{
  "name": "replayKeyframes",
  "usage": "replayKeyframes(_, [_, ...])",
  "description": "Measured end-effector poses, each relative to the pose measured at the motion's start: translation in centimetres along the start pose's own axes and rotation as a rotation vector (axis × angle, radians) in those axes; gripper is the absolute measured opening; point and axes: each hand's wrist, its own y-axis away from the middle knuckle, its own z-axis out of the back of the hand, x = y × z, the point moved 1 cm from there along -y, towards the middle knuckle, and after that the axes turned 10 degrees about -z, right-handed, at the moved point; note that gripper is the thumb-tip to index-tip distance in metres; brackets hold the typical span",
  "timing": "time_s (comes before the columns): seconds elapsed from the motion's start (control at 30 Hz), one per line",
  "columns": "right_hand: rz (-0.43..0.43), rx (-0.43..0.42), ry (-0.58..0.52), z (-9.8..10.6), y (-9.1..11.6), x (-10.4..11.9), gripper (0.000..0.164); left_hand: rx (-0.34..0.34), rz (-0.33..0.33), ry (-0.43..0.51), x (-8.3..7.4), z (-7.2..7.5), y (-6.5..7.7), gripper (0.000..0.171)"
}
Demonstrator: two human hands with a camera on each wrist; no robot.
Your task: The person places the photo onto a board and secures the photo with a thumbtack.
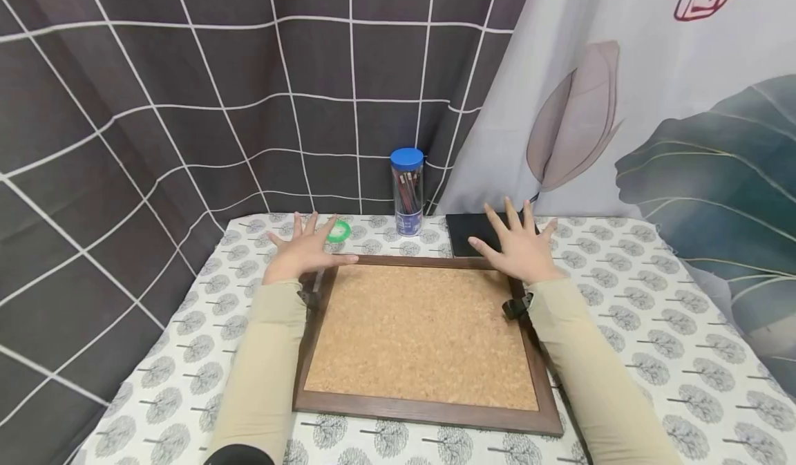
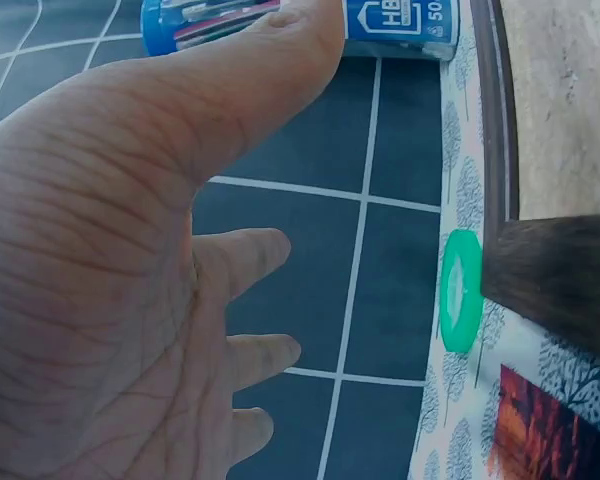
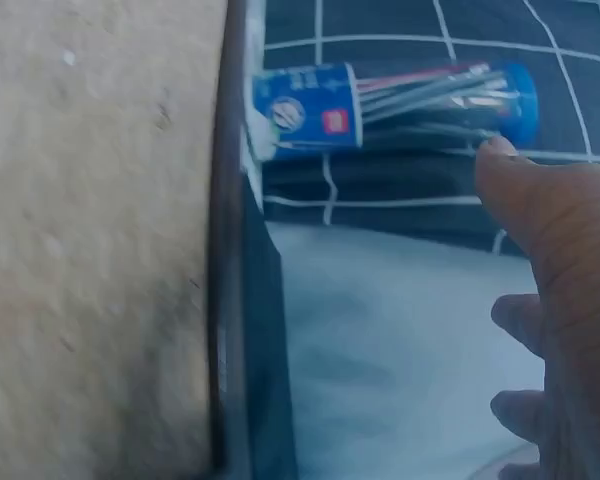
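A cork board [image 1: 423, 334] with a brown wooden frame lies flat on the table. My left hand [image 1: 301, 252] is held by its far left corner, fingers spread and holding nothing. Just past those fingertips is a green ring-shaped roll [image 1: 340, 231], which the left wrist view also takes in. At the far right corner my right hand [image 1: 521, 249] has its fingers fanned out, grasping nothing. It overlaps a flat black item [image 1: 463, 233] behind the board. Both palms appear raised above the table in the wrist views.
A clear tube of pencils [image 1: 408, 192] with a blue lid stands upright behind the board. Beside the board's left side lies a red and dark picture [image 2: 540, 430]. The tree-print tablecloth [image 1: 634, 340] covers the table; a dark grid curtain [image 1: 317, 57] hangs behind.
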Motion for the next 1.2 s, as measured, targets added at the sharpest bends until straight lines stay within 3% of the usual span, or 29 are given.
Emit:
replayKeyframes(0.13, [0.044, 0.065, -0.098, 1.3, -0.2, -1.6, 0.082, -0.006, 0.005, 0.020, 0.6, 0.5, 0.5, 0.118])
replayKeyframes(0.27, [0.089, 0.106, -0.245, 3.3, -0.5, -4.6, 0.072, -0.030, 0.027, 0.043, 1.7, 1.5, 1.0, 0.119])
replayKeyframes(0.37, [0.077, 0.124, -0.311, 4.2, -0.4, -6.9, 0.058, -0.047, 0.054, 0.068, 2.9, 2.3, 1.6, 0.118])
replayKeyframes(0.47, [0.048, 0.170, -0.318, 4.4, 0.0, -8.6, 0.049, -0.086, 0.038, 0.167, 4.3, 2.6, 2.4, 0.110])
replayKeyframes(0.63, [0.014, 0.347, -0.380, 3.0, 0.6, -10.1, 0.036, -0.171, 0.016, 0.335, 7.3, 2.2, 3.5, 0.089])
replayKeyframes(0.7, [-0.021, 0.426, -0.447, 1.8, 0.7, -10.5, 0.034, -0.188, 0.048, 0.345, 8.5, 1.7, 3.8, 0.082])
replayKeyframes(0.8, [-0.062, 0.481, -0.544, -0.3, 0.9, -11.5, 0.034, -0.169, 0.112, 0.377, 9.9, 0.7, 4.1, 0.077])
replayKeyframes(0.97, [-0.053, 0.526, -0.583, -2.1, 1.2, -12.7, 0.032, -0.094, 0.168, 0.413, 10.4, -0.8, 4.1, 0.082])
replayKeyframes(1.2, [-0.066, 0.686, -0.683, -1.9, 1.0, -12.0, 0.029, -0.090, 0.125, 0.415, 10.6, -1.5, 3.7, 0.064])
